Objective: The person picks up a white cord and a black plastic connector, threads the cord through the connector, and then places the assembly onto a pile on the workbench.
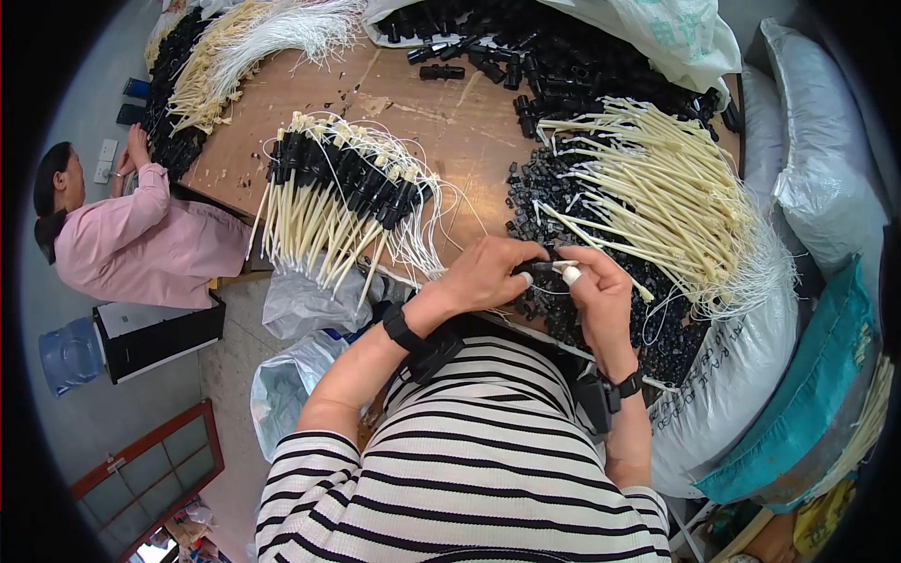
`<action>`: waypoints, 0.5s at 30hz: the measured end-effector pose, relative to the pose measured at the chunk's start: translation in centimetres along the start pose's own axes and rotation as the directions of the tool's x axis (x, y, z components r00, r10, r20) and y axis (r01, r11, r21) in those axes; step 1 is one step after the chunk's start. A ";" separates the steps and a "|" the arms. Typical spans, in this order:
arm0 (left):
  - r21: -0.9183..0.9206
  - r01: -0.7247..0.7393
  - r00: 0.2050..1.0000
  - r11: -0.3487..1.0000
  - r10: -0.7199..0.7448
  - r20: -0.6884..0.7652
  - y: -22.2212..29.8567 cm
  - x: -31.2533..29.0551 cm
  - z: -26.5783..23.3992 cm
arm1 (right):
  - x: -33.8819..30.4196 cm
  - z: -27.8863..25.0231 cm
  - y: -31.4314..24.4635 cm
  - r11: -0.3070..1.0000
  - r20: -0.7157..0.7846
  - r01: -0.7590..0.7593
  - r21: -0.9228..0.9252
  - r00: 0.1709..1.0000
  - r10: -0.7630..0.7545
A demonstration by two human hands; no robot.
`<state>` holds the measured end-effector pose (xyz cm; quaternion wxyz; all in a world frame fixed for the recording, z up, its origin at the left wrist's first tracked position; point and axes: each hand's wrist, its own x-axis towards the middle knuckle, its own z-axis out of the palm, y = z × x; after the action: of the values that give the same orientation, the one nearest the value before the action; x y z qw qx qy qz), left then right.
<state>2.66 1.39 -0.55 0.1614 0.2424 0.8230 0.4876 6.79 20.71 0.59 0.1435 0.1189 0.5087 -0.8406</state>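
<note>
Both hands meet mid-frame: left hand (pixel 488 272) pinches black cap (pixel 531 267), right hand (pixel 596 291) feeds cream tube (pixel 569 273) in, loose parts just beside.

Small assembly workshop, wooden worktable (pixel 413 113) heaped with black plastic fittings (pixel 563 66), bundled cream tubes (pixel 657 188), bulk sacks (pixel 817 169) alongside

White woven sack (pixel 741 375) with dark print at right table edge; teal bag (pixel 807 403) beside; clear plastic bags (pixel 291 375) below table.
</note>
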 end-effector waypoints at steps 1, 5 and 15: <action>-0.060 0.106 0.990 0.993 -0.100 0.097 0.4 0.0 -0.6 | 0.0 -0.3 -0.1 0.843 0.131 0.289 -0.454 0.957 -0.258; 0.056 0.113 0.993 0.992 -0.114 0.016 0.2 -0.5 -0.3 | -0.5 0.8 -0.3 0.072 0.465 0.525 -0.848 0.802 -0.375; 0.378 -0.027 0.959 0.925 0.130 -0.251 0.9 -2.8 -1.3 | 0.1 3.6 0.8 0.475 0.206 0.400 -0.784 0.889 -0.409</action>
<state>4.57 -0.73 0.97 -0.0215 0.2325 0.9040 0.3581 6.81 17.20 1.57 -0.0233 -0.0789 0.8479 -0.5238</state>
